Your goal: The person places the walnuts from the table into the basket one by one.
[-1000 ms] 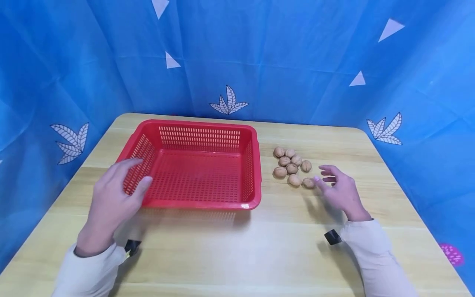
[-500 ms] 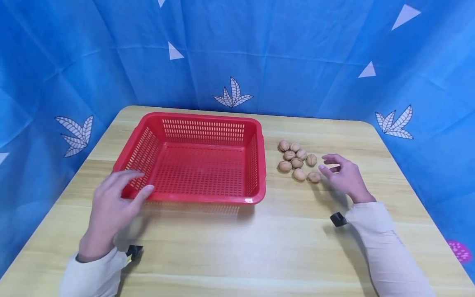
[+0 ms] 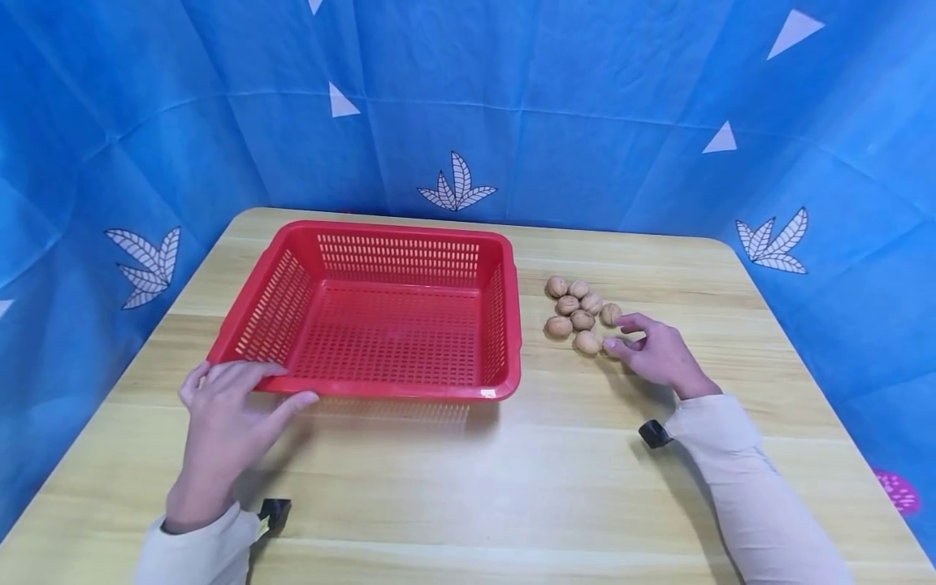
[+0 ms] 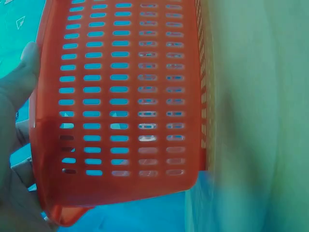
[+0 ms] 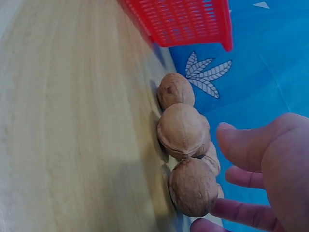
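Observation:
My left hand (image 3: 227, 414) is at the near left corner of a red slotted plastic basket (image 3: 387, 388). Its fingers curl over the rim, and the thumb lies along the front. In the left wrist view, the fingers pass behind the rim above the slotted wall (image 4: 120, 101). Right of the basket lies a cluster of several walnuts (image 3: 582, 319). My right hand (image 3: 654, 353) reaches in at their near right side, thumb and fingers apart. From the right wrist, the nearest walnut (image 5: 193, 187) meets a fingertip, while the thumb stays clear of it. One walnut is hidden by this hand in the head view.
The basket and walnuts stand on a light wooden table (image 3: 468, 487) with rounded far corners. A blue patterned curtain (image 3: 585, 106) hangs behind it and along both sides. Black wrist cameras jut from both cuffs.
My left hand has come down from hovering at the basket's left corner onto its rim. After a slight withdrawal, my right hand has moved left, closer to the near walnuts. The head view shifted slightly.

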The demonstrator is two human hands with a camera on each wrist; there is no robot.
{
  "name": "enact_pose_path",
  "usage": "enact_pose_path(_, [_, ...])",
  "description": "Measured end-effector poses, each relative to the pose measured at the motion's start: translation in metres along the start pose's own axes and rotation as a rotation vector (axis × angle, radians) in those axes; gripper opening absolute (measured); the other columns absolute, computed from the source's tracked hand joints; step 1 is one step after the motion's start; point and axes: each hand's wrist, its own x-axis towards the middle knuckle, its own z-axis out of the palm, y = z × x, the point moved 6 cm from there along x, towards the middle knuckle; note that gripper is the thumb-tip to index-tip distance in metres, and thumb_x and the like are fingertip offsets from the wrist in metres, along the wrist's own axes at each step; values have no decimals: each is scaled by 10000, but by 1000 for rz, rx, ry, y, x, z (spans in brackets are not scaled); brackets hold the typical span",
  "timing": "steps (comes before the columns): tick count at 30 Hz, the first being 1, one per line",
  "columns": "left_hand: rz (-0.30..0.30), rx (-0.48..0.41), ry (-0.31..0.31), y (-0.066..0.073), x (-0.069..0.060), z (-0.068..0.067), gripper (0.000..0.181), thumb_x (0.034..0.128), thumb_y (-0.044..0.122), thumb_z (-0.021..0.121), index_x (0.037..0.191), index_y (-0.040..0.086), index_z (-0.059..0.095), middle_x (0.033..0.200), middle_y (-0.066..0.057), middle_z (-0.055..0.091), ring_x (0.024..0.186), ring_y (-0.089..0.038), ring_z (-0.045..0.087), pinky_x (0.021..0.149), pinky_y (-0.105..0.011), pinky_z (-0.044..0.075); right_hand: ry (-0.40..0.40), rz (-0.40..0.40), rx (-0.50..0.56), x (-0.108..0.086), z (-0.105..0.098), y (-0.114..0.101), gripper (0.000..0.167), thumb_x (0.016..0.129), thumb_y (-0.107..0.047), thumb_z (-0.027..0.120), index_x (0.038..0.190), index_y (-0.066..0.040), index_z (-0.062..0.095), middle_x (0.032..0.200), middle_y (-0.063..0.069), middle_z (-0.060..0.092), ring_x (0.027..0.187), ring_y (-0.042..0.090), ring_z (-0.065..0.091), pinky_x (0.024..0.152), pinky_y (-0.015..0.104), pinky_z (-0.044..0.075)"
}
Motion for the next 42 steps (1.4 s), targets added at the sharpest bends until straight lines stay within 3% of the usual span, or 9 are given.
enact_pose_path(8, [-1, -16, 15, -1, 0, 1, 594, 701, 521, 822, 965, 6, 689, 921, -194, 694, 952, -394, 579, 996, -635, 173, 16, -73, -68, 2, 5, -3, 409, 894, -242, 710, 1192, 19, 607, 1104, 208, 656, 896, 305, 652, 792, 459, 496])
enact_pose_path(15, [13, -32, 20, 1, -1, 6, 527, 658, 378, 877, 968, -4, 690, 914, -189, 694, 935, -381, 581, 992, -634, 166, 32, -81, -73, 0, 6, -4, 285, 911, -179, 686, 1116, 12, 632, 992, 159, 671, 844, 262, 650, 761, 421, 486])
enact_pose_path(22, [-61, -10, -32, 0, -7, 5, 556, 700, 441, 847, 994, 1, 678, 940, -198, 681, 965, -393, 546, 997, -642, 141, 2, -86, -79, 2, 11, -5, 287, 915, -212, 679, 1105, -3, 635, 999, 150, 667, 840, 240, 638, 749, 405, 484])
enact_pose_path(35, [-23, -31, -6, 3, 9, 12, 557, 705, 424, 843, 995, -13, 655, 924, -186, 668, 967, -387, 543, 972, -633, 153, 69, -67, -80, 5, -30, -16, 303, 929, -261, 647, 1127, -32, 633, 1036, 191, 620, 868, 281, 610, 725, 395, 470])
enact_pose_path(42, [-44, -14, -40, 2, 3, 8, 527, 702, 407, 851, 990, 13, 654, 929, -178, 668, 954, -393, 537, 968, -653, 139, 74, -99, -82, 4, -30, -27, 309, 930, -268, 658, 1112, -20, 637, 1006, 174, 642, 854, 262, 624, 749, 409, 476])
